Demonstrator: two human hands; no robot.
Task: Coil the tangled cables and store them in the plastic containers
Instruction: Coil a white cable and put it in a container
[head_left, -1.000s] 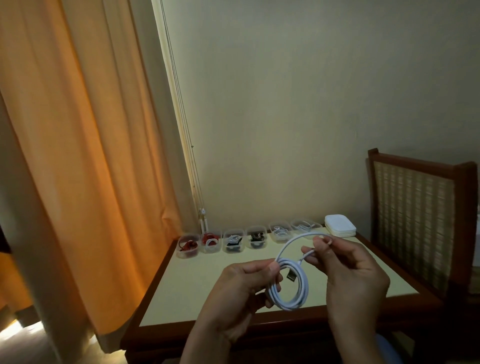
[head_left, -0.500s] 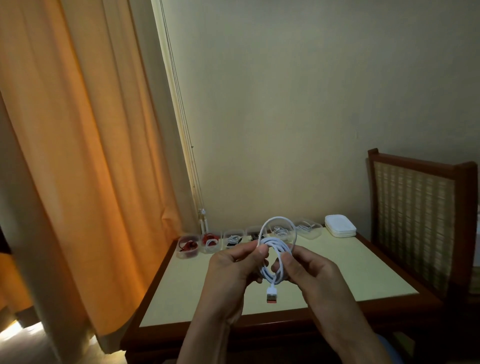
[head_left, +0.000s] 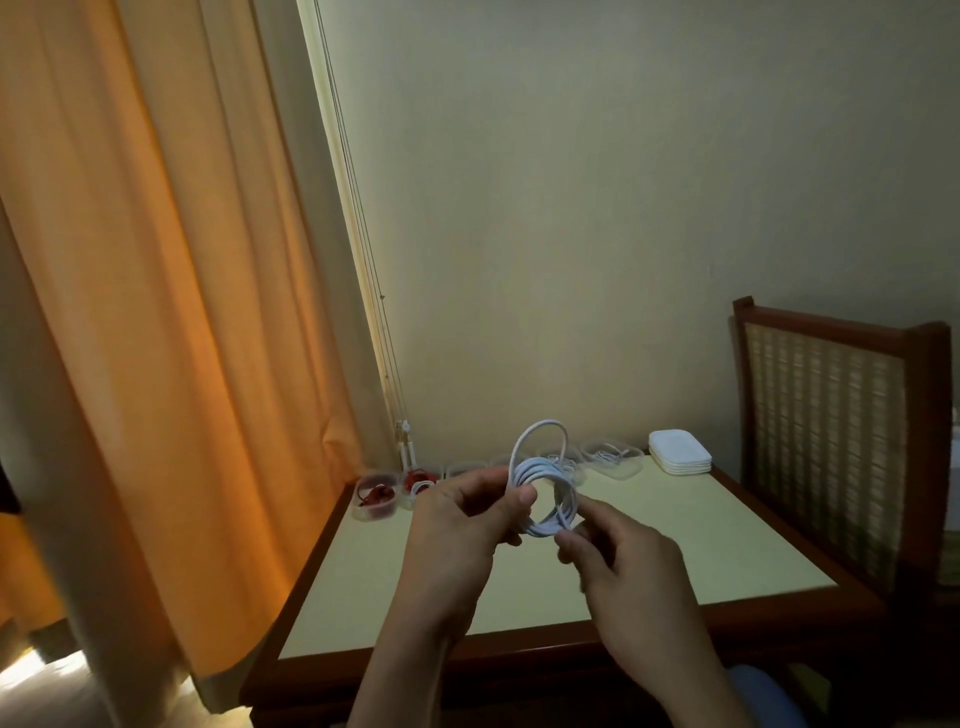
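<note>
A white cable (head_left: 545, 467) is wound into a small coil held in the air above the table, with one looser loop sticking up. My left hand (head_left: 462, 525) pinches the coil's left side between thumb and fingers. My right hand (head_left: 618, 556) pinches the coil's lower right side. A row of small clear plastic containers (head_left: 615, 460) lines the table's far edge; the two at the left (head_left: 376, 499) hold red cables, and others are partly hidden behind my hands.
A stack of white lids (head_left: 679, 451) sits at the table's far right corner. The pale yellow table (head_left: 675, 561) has a dark wooden rim. A wooden chair with a woven back (head_left: 831, 431) stands at the right. An orange curtain (head_left: 156, 312) hangs at the left.
The hanging plug end has been wound in; the coil is tighter, turned more toward me. My right hand moved from the coil's top to its lower right side.
</note>
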